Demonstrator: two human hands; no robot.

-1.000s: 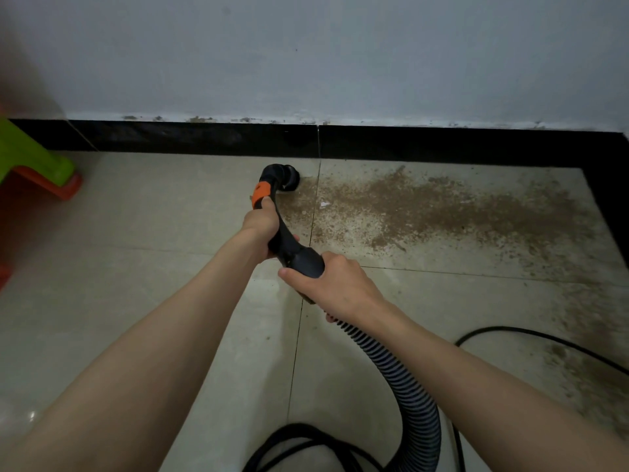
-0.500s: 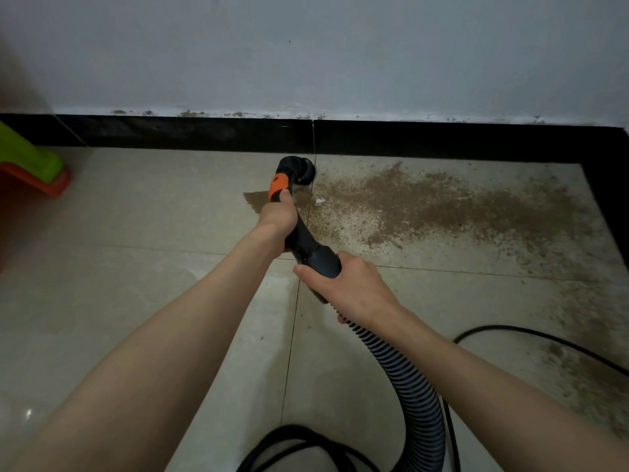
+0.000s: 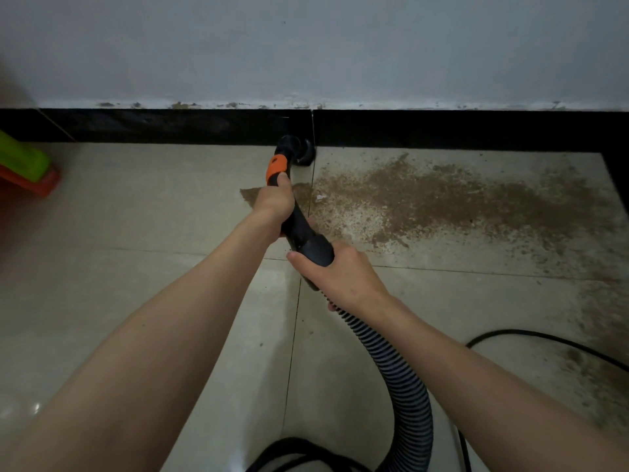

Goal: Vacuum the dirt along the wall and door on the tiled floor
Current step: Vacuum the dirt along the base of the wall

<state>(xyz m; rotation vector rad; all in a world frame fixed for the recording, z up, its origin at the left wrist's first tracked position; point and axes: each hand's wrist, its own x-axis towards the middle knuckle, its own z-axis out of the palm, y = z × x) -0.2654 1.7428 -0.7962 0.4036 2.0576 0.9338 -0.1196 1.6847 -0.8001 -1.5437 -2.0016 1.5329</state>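
Note:
A black vacuum nozzle with an orange collar sits on the beige tiled floor, right against the black skirting at the foot of the grey wall. My left hand grips the black handle just below the orange collar. My right hand holds the black cuff where the ribbed hose begins. Brown dirt spreads over the tile to the right of the nozzle, and a small patch lies left of my left hand.
A green and orange plastic object stands at the left edge by the skirting. A black cable runs across the floor at lower right, with more coils at the bottom. More dirt trails down the right side.
The nozzle has moved forward and slightly right from the middle of the tile to the skirting. Both hands went with it, keeping their hold. Some dirt near the tile joint is gone.

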